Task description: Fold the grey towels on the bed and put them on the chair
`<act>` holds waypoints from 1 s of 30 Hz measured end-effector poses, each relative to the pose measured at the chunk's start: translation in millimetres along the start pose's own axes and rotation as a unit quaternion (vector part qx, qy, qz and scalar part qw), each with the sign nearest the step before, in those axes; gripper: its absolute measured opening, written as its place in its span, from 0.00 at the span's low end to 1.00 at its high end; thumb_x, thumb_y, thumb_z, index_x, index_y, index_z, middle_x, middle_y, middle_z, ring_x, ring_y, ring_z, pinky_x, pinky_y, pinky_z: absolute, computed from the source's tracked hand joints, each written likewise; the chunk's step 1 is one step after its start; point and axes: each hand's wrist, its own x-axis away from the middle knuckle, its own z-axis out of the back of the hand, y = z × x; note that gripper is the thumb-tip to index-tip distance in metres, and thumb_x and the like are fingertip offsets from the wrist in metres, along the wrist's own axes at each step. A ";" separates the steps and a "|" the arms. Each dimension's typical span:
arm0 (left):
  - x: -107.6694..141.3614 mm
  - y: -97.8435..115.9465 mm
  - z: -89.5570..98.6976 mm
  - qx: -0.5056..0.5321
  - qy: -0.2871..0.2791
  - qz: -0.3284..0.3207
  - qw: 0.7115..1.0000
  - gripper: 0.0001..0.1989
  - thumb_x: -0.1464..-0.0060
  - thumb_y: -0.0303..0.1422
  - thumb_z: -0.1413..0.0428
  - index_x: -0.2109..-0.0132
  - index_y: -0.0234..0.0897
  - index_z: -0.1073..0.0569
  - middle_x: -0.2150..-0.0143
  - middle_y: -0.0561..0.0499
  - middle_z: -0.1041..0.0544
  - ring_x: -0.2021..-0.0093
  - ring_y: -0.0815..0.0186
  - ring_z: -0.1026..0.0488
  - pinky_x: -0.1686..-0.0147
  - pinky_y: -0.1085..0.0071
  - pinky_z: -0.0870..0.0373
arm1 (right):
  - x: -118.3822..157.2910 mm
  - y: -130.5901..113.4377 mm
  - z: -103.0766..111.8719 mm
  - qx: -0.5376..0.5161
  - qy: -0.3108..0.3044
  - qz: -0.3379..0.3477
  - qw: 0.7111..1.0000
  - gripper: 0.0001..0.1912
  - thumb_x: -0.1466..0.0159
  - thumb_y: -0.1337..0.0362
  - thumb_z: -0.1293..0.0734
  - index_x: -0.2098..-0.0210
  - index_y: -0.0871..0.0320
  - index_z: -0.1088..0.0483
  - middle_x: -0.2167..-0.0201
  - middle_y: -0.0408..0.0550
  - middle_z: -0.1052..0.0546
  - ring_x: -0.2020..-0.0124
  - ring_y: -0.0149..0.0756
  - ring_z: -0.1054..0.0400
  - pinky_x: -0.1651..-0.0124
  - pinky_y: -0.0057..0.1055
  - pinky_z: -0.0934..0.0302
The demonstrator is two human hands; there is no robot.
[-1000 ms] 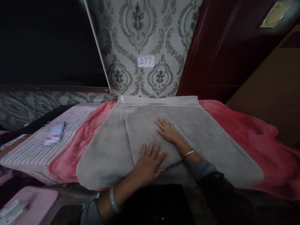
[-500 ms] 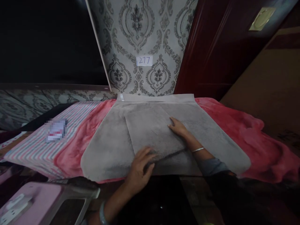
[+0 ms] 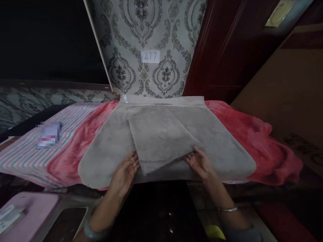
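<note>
L hand is held low at the near-L corner of the folded grey piece, palm turned inward, fingers half bent & bunched toward the edge; R hand is set at the near-R corner, palm partly up, thumb raised by the corner, fingers tucked at/under the near edge. Both forearms are angled in from the bottom of the view, spread apart, w/ a pale bangle worn on the L wrist & a thin silver bracelet on the R. Both hands are only partly closed, fingers loosely curled; whether the fabric is actually pinched by either can't be told. The folded piece is laid approx. mid-way on a larger grey plush cloth, its near edge slanted btwn the hands. The grey cloth is spread over a red blanket, seen on both sides; striped fabric is seen further L, w/ a blurred-out pack set on it, contents hidden. At far R a brown carton-like surface is marked w/ dark print; its inside can't be seen. At lower L a white power strip is rested on a pink-topped stool. A card marked "277" is fixed to the patterned wall behind.
</note>
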 end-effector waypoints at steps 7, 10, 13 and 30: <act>11.9 -21.6 -4.3 -0.001 -0.041 0.018 0.999 0.11 0.58 0.29 0.32 0.66 0.34 0.23 0.64 0.49 0.20 0.63 0.65 0.23 0.62 0.72 0.26 | 4.1 28.3 -42.2 0.009 0.032 -0.031 0.999 0.14 0.48 0.71 0.28 0.62 0.53 0.29 0.63 0.40 0.19 0.63 0.37 0.23 0.57 0.36 0.25; 24.5 -33.2 -13.2 -0.012 -0.095 0.020 0.995 0.14 0.58 0.34 0.30 0.64 0.36 0.23 0.54 0.44 0.19 0.50 0.54 0.23 0.48 0.60 0.27 | 6.0 21.0 -58.5 -0.004 0.063 -0.030 0.998 0.15 0.48 0.74 0.30 0.63 0.54 0.30 0.68 0.39 0.19 0.67 0.34 0.24 0.62 0.34 0.25; 34.1 -48.5 -30.8 -0.022 -0.177 0.049 0.983 0.16 0.55 0.38 0.30 0.61 0.37 0.22 0.48 0.40 0.21 0.43 0.48 0.27 0.39 0.52 0.34 | 14.4 20.8 -74.6 -0.028 0.065 -0.005 0.997 0.14 0.48 0.75 0.31 0.63 0.54 0.30 0.69 0.39 0.20 0.69 0.33 0.25 0.64 0.32 0.25; 37.1 -12.7 -11.6 -0.018 0.037 0.000 0.999 0.12 0.66 0.30 0.30 0.71 0.36 0.25 0.67 0.49 0.20 0.64 0.57 0.22 0.65 0.66 0.22 | 45.3 -30.7 -39.5 0.324 -0.326 -0.070 0.885 0.20 0.40 0.46 0.29 0.56 0.53 0.21 0.62 0.52 0.18 0.70 0.37 0.23 0.66 0.32 0.31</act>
